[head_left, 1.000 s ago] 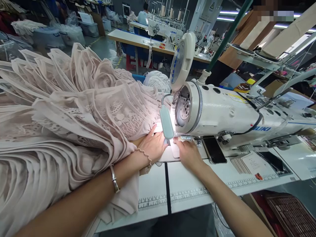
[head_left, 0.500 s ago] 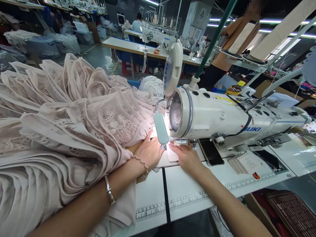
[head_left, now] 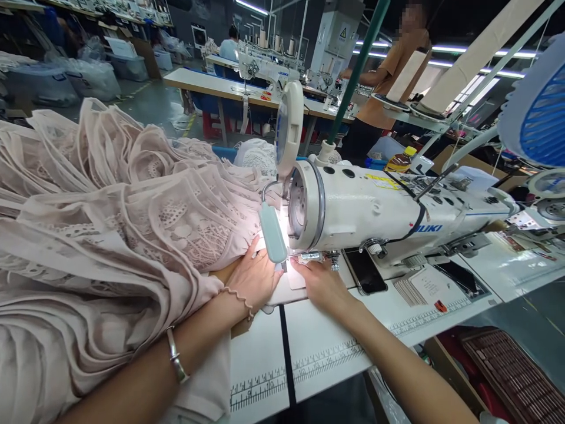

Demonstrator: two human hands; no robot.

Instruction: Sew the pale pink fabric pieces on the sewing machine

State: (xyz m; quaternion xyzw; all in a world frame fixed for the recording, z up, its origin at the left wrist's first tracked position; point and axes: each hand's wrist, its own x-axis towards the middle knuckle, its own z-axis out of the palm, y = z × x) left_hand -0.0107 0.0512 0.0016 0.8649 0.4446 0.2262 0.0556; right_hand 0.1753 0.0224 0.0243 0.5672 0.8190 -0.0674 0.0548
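Note:
My left hand (head_left: 258,275) lies flat beside the needle area, fingers stretched out, against the near edge of a heap of beige lace garments (head_left: 189,229). From the right, my right hand (head_left: 324,285) reaches under the head of a white sewing machine (head_left: 353,206). One finger stretches toward the lit needle area; its other fingers are partly hidden by the machine. A pale flat plate (head_left: 296,280) shows between the hands. The green lamp (head_left: 273,232) covers the needle and whatever cloth is under it.
A phone (head_left: 365,271), a stack of cards (head_left: 421,287) and a small orange-red item (head_left: 440,306) lie right of my right hand. Rulers (head_left: 329,359) run along the table's front. A blue fan (head_left: 542,112) stands at upper right. A person (head_left: 379,88) stands behind the machine.
The whole view has shifted, so the machine and both hands appear further left and more of the blue fan shows. The hands keep nearly the same place at the needle area.

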